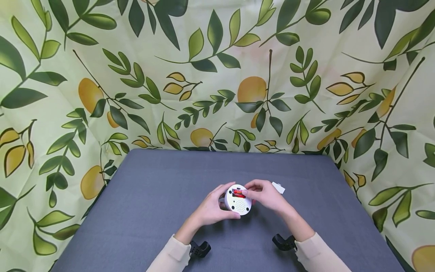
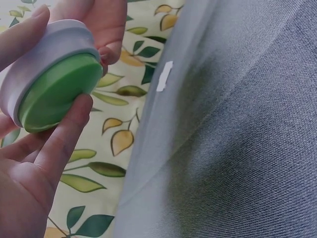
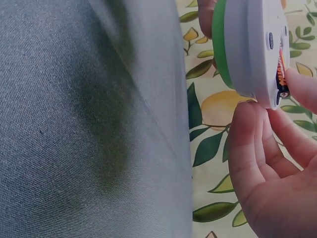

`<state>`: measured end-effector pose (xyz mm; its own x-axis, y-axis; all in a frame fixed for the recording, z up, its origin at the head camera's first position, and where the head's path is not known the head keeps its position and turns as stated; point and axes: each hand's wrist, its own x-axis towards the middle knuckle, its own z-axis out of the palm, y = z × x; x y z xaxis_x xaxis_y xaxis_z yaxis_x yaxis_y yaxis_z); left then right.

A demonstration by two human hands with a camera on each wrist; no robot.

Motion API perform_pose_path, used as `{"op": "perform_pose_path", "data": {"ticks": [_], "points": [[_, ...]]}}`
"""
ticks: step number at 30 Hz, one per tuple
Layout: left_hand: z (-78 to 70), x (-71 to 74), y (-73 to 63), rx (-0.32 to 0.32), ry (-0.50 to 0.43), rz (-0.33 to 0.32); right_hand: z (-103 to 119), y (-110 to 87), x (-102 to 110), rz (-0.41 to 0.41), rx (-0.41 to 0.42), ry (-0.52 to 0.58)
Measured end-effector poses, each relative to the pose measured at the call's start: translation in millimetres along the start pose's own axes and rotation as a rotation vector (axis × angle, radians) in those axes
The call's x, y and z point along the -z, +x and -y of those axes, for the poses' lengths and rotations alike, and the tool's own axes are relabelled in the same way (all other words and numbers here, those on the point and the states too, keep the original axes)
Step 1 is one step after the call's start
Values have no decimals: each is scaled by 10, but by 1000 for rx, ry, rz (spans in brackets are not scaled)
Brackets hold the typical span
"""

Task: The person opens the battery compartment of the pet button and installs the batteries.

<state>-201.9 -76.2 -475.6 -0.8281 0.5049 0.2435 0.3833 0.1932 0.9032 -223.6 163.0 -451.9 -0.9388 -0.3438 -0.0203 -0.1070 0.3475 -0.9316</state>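
My left hand (image 1: 212, 209) grips a round white device with a green dome (image 2: 62, 94), its flat underside (image 1: 241, 206) tipped up toward the head view. Set in that underside is an opening with red batteries (image 1: 238, 192), dark feet and a patch of small holes around it. My right hand (image 1: 263, 193) is at the device's right edge, thumb on the end of a battery. Seen from the right wrist, that battery (image 3: 281, 79) protrudes slightly at the thumb tip, while the other fingertips (image 3: 245, 111) meet the rim. Left fingers spread across the green dome.
A small white cover piece (image 1: 278, 187) lies on the grey cloth-covered table (image 1: 163, 173), just beyond my right hand. Leaf-and-fruit printed fabric (image 1: 217, 83) hangs behind the table and along its sides. Black wrist mounts (image 1: 200, 249) sit under both sleeves.
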Motion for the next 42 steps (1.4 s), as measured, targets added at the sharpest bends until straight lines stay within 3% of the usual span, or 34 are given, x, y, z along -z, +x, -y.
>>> {"op": "perform_pose_path", "data": {"ticks": [19, 28, 42], "points": [[-17, 10, -3, 3, -17, 4, -163, 12, 72, 171, -47, 376], [-15, 15, 0, 5, -37, 16, -155, 25, 23, 138, -74, 443], [-28, -4, 1, 8, -14, 24, -136, 31, -52, 95, -101, 440]]}}
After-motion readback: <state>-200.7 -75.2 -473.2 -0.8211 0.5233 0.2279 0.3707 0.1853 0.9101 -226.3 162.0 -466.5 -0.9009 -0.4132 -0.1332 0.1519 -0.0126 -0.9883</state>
